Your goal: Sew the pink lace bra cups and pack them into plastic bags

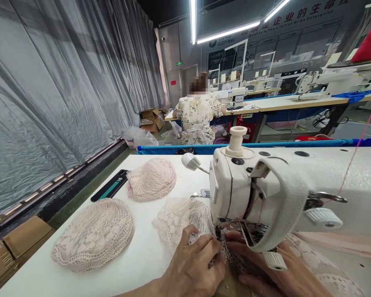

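Observation:
A pale pink lace piece (pixel 181 215) lies at the needle area of a white sewing machine (pixel 235 185). My left hand (pixel 195 260) is closed on its near edge, fingers curled beside the presser foot. On the other side of the needle, my right hand (pixel 266 264) presses on lace close to the foot; the machine head partly hides its fingers, so I cannot tell how they are set. More lace (pixel 320 264) spreads to the right of that hand. Pink thread runs down to the machine from the upper right.
Left on the white table (pixel 142 247) sit a stack of lace cups (pixel 94 235), a smaller pink lace stack (pixel 151 178) and a dark phone-like object (pixel 110 186). Cardboard boxes (pixel 21 247) stand lower left. Ahead, a person (pixel 199 113) sits at another sewing table.

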`<state>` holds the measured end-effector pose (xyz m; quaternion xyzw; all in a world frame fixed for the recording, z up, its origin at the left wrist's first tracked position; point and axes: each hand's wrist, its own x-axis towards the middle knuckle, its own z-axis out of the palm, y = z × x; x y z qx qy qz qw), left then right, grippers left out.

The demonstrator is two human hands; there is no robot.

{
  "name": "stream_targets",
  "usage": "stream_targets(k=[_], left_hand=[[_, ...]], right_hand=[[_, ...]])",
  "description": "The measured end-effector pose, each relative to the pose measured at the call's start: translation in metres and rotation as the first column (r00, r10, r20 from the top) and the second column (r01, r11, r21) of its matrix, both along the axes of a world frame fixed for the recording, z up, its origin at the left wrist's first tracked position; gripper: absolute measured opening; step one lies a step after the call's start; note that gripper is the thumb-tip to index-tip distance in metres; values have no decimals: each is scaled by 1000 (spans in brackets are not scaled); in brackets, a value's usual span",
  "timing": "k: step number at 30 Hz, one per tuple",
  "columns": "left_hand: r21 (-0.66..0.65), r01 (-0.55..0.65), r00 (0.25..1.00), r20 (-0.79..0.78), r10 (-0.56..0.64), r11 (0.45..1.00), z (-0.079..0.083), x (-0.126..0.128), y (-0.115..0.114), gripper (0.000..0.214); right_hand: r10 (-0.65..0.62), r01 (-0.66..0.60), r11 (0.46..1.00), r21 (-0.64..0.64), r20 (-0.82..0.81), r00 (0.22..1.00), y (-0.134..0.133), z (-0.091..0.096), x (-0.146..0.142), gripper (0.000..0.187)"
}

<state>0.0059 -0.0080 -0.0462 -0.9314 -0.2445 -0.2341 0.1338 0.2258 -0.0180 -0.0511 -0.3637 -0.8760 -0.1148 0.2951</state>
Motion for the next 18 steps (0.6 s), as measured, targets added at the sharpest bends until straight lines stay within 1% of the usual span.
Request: stream_targets(k=[3, 10, 14, 18], left_hand=[[5, -1, 1000, 8, 1, 1000, 2, 1, 0, 6], [20, -11, 1000, 14, 11, 1000, 3, 3, -1, 10], [-4, -5, 1000, -10, 5, 1000, 4, 2, -1, 8], [-34, 10, 1000, -18, -11, 999, 5, 1, -1, 6]], right_hand=[[-9, 9, 1000, 9, -2, 1000, -1, 1, -1, 30], [-25, 24, 999, -35, -23, 999, -2, 3, -2, 28], [-26, 25, 998, -57, -9, 1000, -2, 5, -3, 29], [-5, 6, 999, -35, 16, 1000, -1, 6, -3, 32]])
